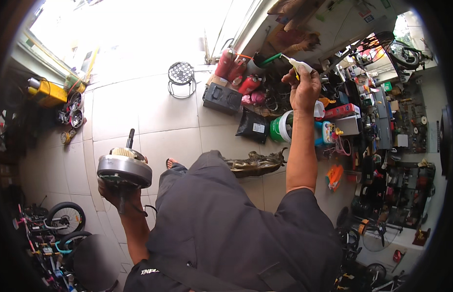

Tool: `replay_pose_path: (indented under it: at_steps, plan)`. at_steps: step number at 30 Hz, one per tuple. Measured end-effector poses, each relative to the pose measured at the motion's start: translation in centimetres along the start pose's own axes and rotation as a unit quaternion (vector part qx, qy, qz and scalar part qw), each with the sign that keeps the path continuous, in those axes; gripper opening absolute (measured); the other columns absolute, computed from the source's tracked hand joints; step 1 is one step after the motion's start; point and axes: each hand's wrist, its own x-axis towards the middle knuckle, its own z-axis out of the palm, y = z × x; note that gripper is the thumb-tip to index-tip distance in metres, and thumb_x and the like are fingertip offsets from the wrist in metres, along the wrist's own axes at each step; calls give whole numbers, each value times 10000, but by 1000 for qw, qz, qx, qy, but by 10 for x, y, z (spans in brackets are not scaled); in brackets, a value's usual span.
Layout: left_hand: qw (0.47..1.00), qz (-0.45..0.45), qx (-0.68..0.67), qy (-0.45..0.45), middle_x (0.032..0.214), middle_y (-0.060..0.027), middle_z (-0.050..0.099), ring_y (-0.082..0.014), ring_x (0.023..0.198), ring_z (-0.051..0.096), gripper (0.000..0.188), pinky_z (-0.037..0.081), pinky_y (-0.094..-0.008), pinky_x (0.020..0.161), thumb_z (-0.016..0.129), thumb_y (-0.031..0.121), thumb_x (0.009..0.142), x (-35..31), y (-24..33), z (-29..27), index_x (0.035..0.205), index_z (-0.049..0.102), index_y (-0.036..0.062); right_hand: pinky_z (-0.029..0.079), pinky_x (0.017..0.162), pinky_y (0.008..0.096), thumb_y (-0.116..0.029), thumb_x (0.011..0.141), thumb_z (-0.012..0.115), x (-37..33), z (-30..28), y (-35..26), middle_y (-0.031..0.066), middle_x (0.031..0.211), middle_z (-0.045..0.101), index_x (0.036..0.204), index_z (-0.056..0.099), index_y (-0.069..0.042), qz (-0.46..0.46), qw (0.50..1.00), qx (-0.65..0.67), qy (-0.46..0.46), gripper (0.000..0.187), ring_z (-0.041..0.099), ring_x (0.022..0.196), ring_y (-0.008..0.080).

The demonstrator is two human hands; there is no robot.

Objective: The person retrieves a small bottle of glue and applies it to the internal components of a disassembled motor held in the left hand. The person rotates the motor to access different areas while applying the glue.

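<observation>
My left hand [120, 195] is closed from below around a round metal motor [124, 170], held up at the left. A dark shaft rises from the motor's top, beside a pale ribbed part, and a black cable hangs near its underside. Out at the upper right, my raised right hand [306, 90] grips a small white squeeze bottle [301, 66] with a thin nozzle pointing up and left. Something small and yellow shows by the fingers under the bottle. The motor and the bottle are far apart.
On the tiled floor ahead stands a round stool [181, 73]. Red cylinders [226, 63], a black case [222, 99] and a green-and-white bucket [281, 127] crowd the right. A bronze-coloured figure [255, 164] lies beside my legs. Bicycles [65, 217] fill the lower left; cluttered shelves [382, 121] line the right.
</observation>
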Motion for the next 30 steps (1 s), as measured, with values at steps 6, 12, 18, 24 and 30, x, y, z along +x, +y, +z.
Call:
replay_pose_path:
  at_steps: [6,12,18,24,30]
  plan:
    - [995,-50,45,-69,1403,-217,574,-491,1222,612,768,509,-748,992,752,565,838,62,3,5,1464,535,176,641,652,391,-153,1006,618,15,23,5,113,899,728,1123,663,7,23,994,106,-3,203,723,688,230]
    - [996,-56,51,-56,1434,-158,578,-401,1278,607,767,550,-637,1013,711,484,897,102,-21,41,1534,453,144,502,778,368,-223,1046,569,37,33,16,128,986,632,1171,626,4,147,907,367,-143,265,649,812,201]
    - [995,-14,27,-91,1251,-175,666,-331,1149,690,718,575,-571,1009,626,337,991,126,-41,64,1588,317,88,457,768,367,-206,1066,511,49,86,25,110,968,538,1133,543,47,223,850,433,-200,265,546,782,186]
    - [985,-90,92,-111,1205,-131,682,-284,1099,704,750,606,-473,990,767,285,900,167,-82,103,1508,377,83,462,740,370,-274,1095,426,39,131,44,121,953,553,1058,546,61,268,835,403,-262,357,535,746,196]
    - [981,-191,37,-25,1100,-135,711,-218,986,736,680,629,-382,905,816,119,862,225,-97,130,1419,449,-12,486,656,416,-262,1045,491,23,192,100,122,900,654,1101,595,-48,373,847,311,-216,244,593,654,212]
